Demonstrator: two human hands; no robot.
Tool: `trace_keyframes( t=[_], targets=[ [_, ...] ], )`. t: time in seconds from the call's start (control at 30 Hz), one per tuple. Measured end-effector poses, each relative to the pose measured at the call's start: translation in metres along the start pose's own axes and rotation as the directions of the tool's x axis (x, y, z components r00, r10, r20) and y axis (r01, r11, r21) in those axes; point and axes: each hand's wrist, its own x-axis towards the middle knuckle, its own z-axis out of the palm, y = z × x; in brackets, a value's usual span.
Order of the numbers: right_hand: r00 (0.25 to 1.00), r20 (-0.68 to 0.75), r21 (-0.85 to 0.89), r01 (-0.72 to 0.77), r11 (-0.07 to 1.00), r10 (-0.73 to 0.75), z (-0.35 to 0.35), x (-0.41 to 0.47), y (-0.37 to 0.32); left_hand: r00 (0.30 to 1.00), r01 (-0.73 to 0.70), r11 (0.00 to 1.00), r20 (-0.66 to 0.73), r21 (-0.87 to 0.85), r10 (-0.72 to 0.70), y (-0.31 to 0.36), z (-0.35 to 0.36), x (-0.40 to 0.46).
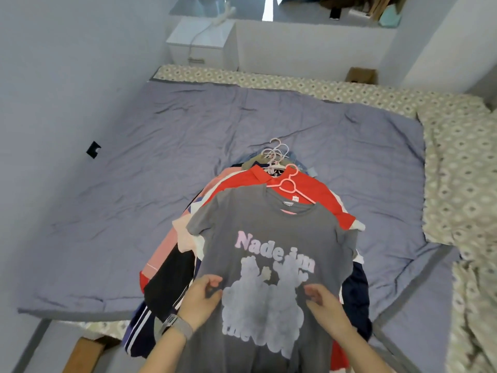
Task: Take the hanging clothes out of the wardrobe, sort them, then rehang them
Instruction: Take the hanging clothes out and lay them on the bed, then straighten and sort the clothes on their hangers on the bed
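Both hands [200,300] [322,305] pinching grey T-shirt [269,238], fingertips blurred, clothes beneath mostly hidden

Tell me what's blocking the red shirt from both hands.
The grey T-shirt lies on top of the red shirt, covering most of it. Both the left hand and right hand pinch the grey shirt's front.

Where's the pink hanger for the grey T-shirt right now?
In the head view, the pink hanger sits just right of centre at the grey T-shirt collar, lying on the red garment beneath, with the other hanger hooks bunched just beyond.
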Motion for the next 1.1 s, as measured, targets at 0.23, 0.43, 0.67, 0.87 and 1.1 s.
trace_keyframes(
  t=[0.23, 0.43, 0.67, 0.87, 1.1],
  targets=[
    [0.939, -0.342, 0.086, 0.072, 0.994, -0.038, -0.027, -0.055, -0.019, 0.990, -0.137, 0.984, 0.013, -0.110, 0.140, -0.002, -0.020, -0.025],
    [0.871, -0.492, 0.173, 0.081, 0.982, 0.014, 0.014, -0.109, -0.031, 0.971, -0.200, 0.972, 0.107, -0.127, 0.214, -0.029, -0.051, -0.029],
    [0.913, -0.402, 0.155, -0.011, 0.988, 0.073, 0.056, -0.122, -0.021, 0.963, -0.235, 0.972, 0.135, -0.006, 0.234, -0.049, -0.084, -0.002],
    [0.960, -0.279, 0.004, -0.028, 1.000, 0.028, -0.008, -0.071, -0.030, 0.967, -0.237, 0.966, 0.124, 0.100, 0.224, -0.041, -0.091, 0.016],
    [0.996, -0.088, -0.260, -0.006, 0.966, -0.017, -0.086, 0.062, -0.043, 0.991, -0.118, 0.992, -0.053, 0.047, 0.120, -0.019, -0.072, 0.023]
  ],
)
